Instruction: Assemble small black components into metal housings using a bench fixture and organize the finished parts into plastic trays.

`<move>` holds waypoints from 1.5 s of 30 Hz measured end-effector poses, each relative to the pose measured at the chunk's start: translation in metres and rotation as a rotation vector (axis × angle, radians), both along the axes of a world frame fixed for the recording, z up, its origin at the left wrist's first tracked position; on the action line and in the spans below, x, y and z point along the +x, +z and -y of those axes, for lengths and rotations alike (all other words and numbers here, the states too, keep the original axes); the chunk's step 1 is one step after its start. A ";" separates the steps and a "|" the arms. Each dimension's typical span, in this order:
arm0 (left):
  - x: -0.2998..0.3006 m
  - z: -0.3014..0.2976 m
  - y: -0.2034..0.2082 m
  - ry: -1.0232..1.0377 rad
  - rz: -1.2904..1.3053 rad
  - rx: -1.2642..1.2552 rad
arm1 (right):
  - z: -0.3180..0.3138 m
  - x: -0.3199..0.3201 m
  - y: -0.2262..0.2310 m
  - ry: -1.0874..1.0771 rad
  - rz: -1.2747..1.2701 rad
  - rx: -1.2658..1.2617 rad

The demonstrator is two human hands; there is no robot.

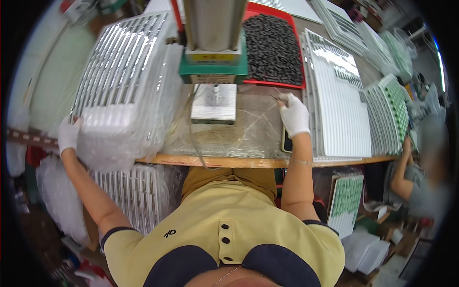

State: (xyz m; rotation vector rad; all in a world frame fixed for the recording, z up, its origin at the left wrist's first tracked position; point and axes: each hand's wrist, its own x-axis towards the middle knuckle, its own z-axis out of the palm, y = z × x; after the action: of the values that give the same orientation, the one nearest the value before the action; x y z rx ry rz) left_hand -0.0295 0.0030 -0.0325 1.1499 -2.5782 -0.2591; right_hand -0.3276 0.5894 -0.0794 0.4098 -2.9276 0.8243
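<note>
The left hand [68, 135], in a white glove, is closed in a grip on the near left corner of a stack of clear ribbed plastic trays [125, 81] wrapped in a clear bag; the stack lies on the left end of the counter [224, 161] and overhangs its front edge. The right hand [294, 115], also white-gloved, is pinched around thin metal tweezers [276, 98], their tips pointing up and left (whether anything sits between the tips is too small to tell). It rests on a clear sheet over the counter, just right of the small press [214, 43] with its green base and a grey block [214, 103] beneath.

Behind the right hand lies a red tray [272, 48] heaped with small dark parts. To its right, white ribbed trays [337, 105] are stacked, some with green pieces. More bagged trays stand under the counter. At the far right another person's arm [404, 177] reaches toward the trays.
</note>
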 end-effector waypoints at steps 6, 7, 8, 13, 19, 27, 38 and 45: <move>-0.020 -0.024 0.012 0.003 -0.075 0.044 | 0.037 -0.045 0.002 -0.072 -0.010 0.185; -0.016 -0.028 0.012 0.015 -0.107 0.064 | 0.044 -0.050 -0.001 -0.068 -0.021 0.226; -0.009 -0.018 0.009 -0.004 -0.065 0.080 | 0.049 -0.055 -0.003 -0.068 -0.021 0.225; -0.005 -0.056 0.022 -0.103 -0.565 0.183 | 0.058 -0.067 -0.010 -0.023 0.089 0.319; -0.017 -0.233 0.048 -0.561 -0.695 0.758 | 0.061 -0.070 -0.016 0.008 0.068 0.263; -0.163 -0.364 -0.034 -0.669 -0.384 1.005 | 0.009 0.006 0.043 0.085 -0.020 -0.184; -0.190 -0.425 -0.037 -0.992 -0.413 0.631 | -0.040 0.069 0.091 0.260 -0.231 -0.045; -0.179 -0.437 -0.048 -0.697 -0.251 1.665 | -0.095 0.055 0.113 0.144 -0.003 0.088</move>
State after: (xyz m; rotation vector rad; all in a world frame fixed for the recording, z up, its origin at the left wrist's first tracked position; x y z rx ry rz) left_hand -0.2081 0.4402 -0.0809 0.2542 -2.0179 -2.7161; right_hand -0.2728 0.6841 0.0332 0.6341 -2.9677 0.7098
